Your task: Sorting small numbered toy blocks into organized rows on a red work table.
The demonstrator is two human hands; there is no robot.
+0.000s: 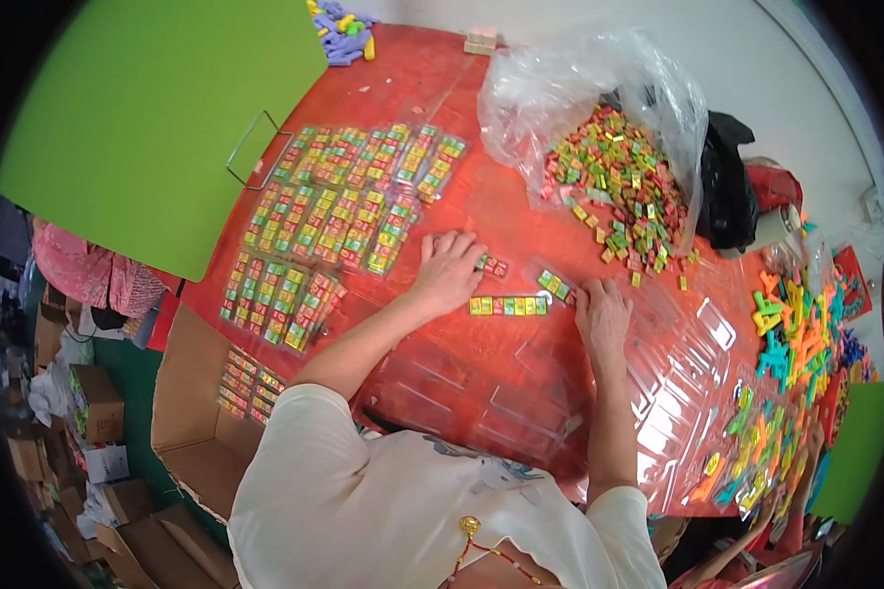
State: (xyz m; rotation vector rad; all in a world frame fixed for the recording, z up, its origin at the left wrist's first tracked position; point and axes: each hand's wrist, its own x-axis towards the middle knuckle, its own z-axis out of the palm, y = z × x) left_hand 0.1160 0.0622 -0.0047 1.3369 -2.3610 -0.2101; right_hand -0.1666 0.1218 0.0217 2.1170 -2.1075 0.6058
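My left hand (449, 272) lies low over the red table, fingers bent and somewhat apart. Beside its thumb is a short row of red and green pieces (493, 265). On the right, my right hand (604, 312) has its fingers curled together at the end of a small clear plastic tray (557, 286), which holds several green and yellow pieces. What the fingertips press on is partly hidden. Between the hands, nearer to me, is a straight row of yellow, green and red pieces (508, 306).
Filled clear trays (329, 206) cover the table's left. A transparent bag (521, 108) spills loose pieces (624, 187) at the back. Empty clear trays (658, 393) lie at front and right, beside colourful plastic toys (801, 334). A cardboard box (192, 393) stands left; another person's arm (810, 471) is at lower right.
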